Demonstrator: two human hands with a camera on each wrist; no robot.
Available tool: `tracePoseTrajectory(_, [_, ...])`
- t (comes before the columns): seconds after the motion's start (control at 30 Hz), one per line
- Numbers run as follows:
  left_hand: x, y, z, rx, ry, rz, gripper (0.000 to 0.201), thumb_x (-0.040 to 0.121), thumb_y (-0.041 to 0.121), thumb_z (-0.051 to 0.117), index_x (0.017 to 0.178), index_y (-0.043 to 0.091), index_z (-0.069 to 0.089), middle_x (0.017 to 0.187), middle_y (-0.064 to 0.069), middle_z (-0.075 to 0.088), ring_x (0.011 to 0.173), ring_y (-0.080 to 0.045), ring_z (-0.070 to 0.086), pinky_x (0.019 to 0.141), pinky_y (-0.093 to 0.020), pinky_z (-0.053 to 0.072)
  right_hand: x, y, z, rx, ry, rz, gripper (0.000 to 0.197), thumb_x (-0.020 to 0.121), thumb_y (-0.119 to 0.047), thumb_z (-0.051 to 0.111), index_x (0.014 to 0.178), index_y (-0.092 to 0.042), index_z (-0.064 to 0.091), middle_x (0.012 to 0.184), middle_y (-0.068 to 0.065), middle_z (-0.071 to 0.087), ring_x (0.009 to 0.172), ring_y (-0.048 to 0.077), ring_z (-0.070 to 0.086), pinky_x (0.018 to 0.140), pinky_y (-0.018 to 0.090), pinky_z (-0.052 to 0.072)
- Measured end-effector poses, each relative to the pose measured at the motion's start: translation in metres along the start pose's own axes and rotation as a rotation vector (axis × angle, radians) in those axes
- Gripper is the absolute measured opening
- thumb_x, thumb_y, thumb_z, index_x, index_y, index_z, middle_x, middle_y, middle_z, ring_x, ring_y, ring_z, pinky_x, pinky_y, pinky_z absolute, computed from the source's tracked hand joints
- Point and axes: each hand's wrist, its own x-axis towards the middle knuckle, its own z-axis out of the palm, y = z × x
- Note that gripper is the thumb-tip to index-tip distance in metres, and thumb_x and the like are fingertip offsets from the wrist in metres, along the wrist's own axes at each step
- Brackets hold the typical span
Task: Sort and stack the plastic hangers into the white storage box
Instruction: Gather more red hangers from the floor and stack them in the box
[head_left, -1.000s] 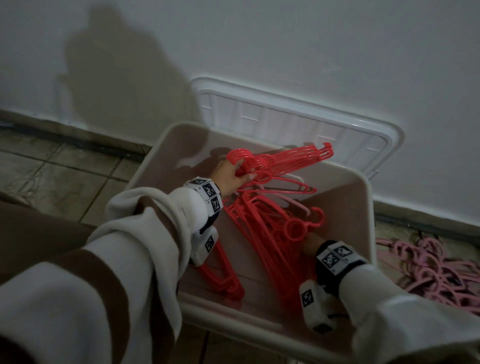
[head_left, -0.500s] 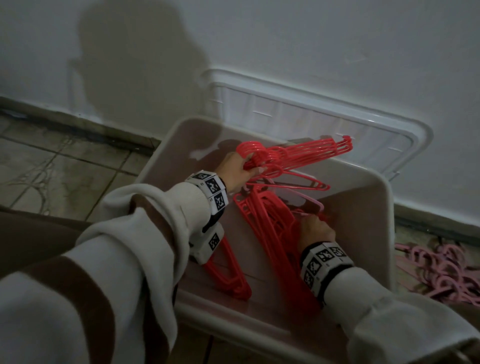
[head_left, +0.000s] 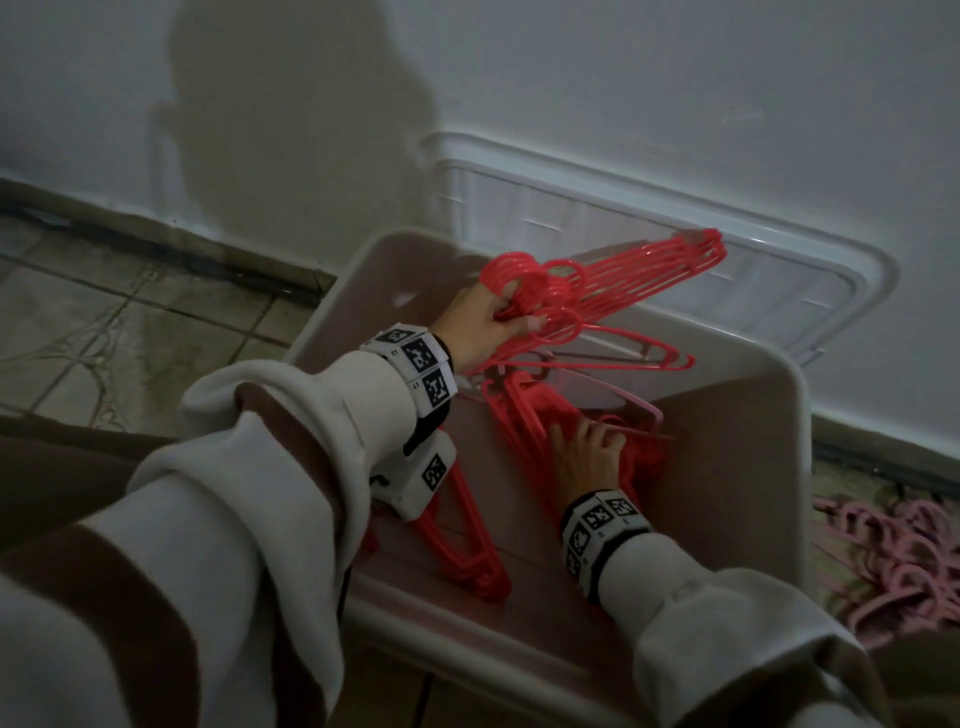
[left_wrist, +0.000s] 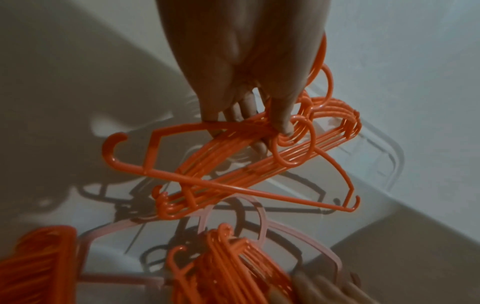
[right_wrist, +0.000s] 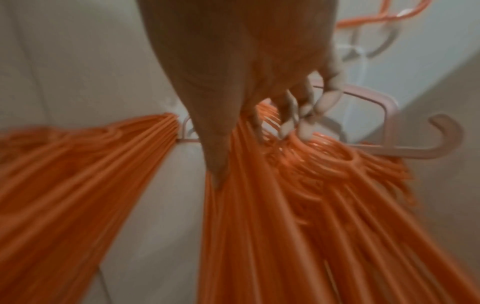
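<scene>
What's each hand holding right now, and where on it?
Left hand grips a bunch of red hangers at the necks, just below the hooks. Right hand rests, fingers spread, on the red stack in the box; no clear grip.

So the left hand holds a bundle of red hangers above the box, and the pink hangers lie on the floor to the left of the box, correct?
Not quite. The left hand does hold the red hangers above the box, but the head view shows the pink hangers on the floor to its right.

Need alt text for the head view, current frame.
A person's left hand grips a bundle of red hangers above a white storage box, while the right hand rests on red hangers stacked inside. Pink hangers lie on the floor beside it.
</scene>
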Motion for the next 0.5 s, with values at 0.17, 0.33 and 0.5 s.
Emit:
tracePoseTrajectory(0.17, [-0.001,-0.005,-0.007,-0.045,-0.026,-0.022,0.032,0.08,0.015,0.07,0.108,0.003,0.06,0.101,-0.013,0.066,0.096,-0.019,0.06,0.09,-0.026,0.045,0.007,0.002,0.002,-0.146,-0.167,-0.077,0.038,0.097,-0.015,0.03,0.131,-0.011,0.046,0.136,0.016,0.043,0.128,0.033,0.036,0.11,0.05,0.02])
tracePoseTrajectory(0.33, [-0.005,0.001,-0.019,0.058,-0.038,-0.003,0.045,0.075,0.033,0.066,0.113,0.009,0.062,0.105,-0.001,0.064,0.106,-0.02,0.061,0.095,-0.027,0.044,0.005,-0.002,-0.005,0.13,0.093,-0.113,0.032,0.075,-0.001,0.036,0.075,-0.006,0.068,0.056,0.007,0.063,0.049,0.021,0.064,0.051,0.024,0.049])
tracePoseTrajectory(0.5, [-0.009,0.007,-0.027,0.029,0.034,-0.009,0.031,0.082,0.007,0.068,0.101,-0.015,0.058,0.104,-0.033,0.061,0.061,0.019,0.05,0.067,0.0,0.034,0.01,0.01,0.018,0.127,0.294,-0.332,0.045,0.059,-0.007,0.029,0.065,-0.005,0.074,0.031,0.005,0.044,0.018,0.016,0.04,0.026,0.015,0.03])
